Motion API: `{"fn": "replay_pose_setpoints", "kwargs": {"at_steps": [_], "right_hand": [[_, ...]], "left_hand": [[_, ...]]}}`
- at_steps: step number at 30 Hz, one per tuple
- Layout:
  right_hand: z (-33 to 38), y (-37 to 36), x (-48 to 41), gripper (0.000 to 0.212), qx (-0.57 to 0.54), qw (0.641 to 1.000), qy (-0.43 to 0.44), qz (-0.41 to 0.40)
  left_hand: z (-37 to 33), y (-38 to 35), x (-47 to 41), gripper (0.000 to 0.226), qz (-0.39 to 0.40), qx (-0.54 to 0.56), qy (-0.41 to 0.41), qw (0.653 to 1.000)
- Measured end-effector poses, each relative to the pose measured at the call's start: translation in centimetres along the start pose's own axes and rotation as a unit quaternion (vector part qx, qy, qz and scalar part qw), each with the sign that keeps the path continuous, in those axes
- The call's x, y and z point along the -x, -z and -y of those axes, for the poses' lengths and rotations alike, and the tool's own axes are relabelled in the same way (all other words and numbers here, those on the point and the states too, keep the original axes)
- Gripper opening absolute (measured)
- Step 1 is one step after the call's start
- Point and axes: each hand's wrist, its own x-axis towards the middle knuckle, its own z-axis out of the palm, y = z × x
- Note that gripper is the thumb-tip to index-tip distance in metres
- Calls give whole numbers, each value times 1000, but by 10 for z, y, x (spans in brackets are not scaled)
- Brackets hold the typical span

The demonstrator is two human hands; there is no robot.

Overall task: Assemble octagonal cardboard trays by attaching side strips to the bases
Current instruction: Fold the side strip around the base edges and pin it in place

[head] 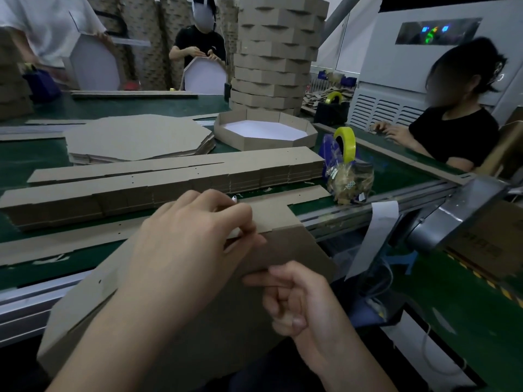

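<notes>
A brown octagonal base leans against the table's near edge, tilted toward me. A long side strip lies flat along the base's top edge. My left hand curls over that edge and pinches the strip against the base. My right hand sits lower right on the base, index finger pointing left along the cardboard, other fingers curled with nothing in them. Two stacks of side strips lie just beyond. A pile of flat bases and one finished tray with a white inside lie farther back.
A yellow tape roll on a blue dispenser and a bag of scraps stand at the right of the green table. A tall stack of finished trays rises behind. Three people work around the table; a grey machine stands at right.
</notes>
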Motion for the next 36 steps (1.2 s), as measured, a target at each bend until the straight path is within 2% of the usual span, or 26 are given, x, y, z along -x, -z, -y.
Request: {"fn": "replay_pose_setpoints", "kwargs": {"at_steps": [2, 4, 5, 6, 8, 9, 10, 14, 17, 20, 23, 26, 34, 36], "right_hand": [[5, 2, 1, 25, 27, 991, 124, -46], [13, 6, 0, 20, 85, 951, 285, -84], [19, 7, -1, 18, 149, 913, 366, -101], [24, 6, -2, 20, 239, 857, 439, -123], [29, 4, -6, 30, 444, 711, 521, -161], [29, 5, -9, 34, 503, 664, 530, -162], [30, 6, -12, 38, 533, 650, 521, -148], [28, 14, -20, 44, 523, 686, 496, -99], [27, 28, -23, 42, 471, 718, 507, -74], [25, 38, -25, 41, 454, 726, 512, -70], [20, 44, -27, 40, 430, 747, 503, -68], [13, 52, -28, 38, 393, 784, 477, -60], [14, 82, -38, 34, 343, 842, 413, -54], [36, 93, -50, 32, 320, 854, 399, -93]], "left_hand": [[1, 1, 0, 23, 10, -21, -6, 1000], [1, -2, 2, 25, 29, -47, -27, 998], [1, -3, 3, 28, 39, -53, -31, 997], [0, -3, 3, 31, 47, -56, -30, 997], [-1, -2, 5, 38, 53, -62, -26, 996], [-1, -3, 5, 41, 47, -67, -33, 996], [0, -3, 6, 44, 39, -72, -44, 996], [18, 4, 19, 45, -2, -61, -47, 997], [44, 9, 39, 62, -14, 86, 39, 995], [52, 9, 49, 70, -42, 214, 92, 972], [48, 9, 43, 75, -37, 199, 74, 976], [44, 10, 35, 75, -24, 179, 58, 982], [24, -8, 17, 55, 19, 72, 1, 997], [21, -10, 11, 53, 32, 51, -8, 998]]}}
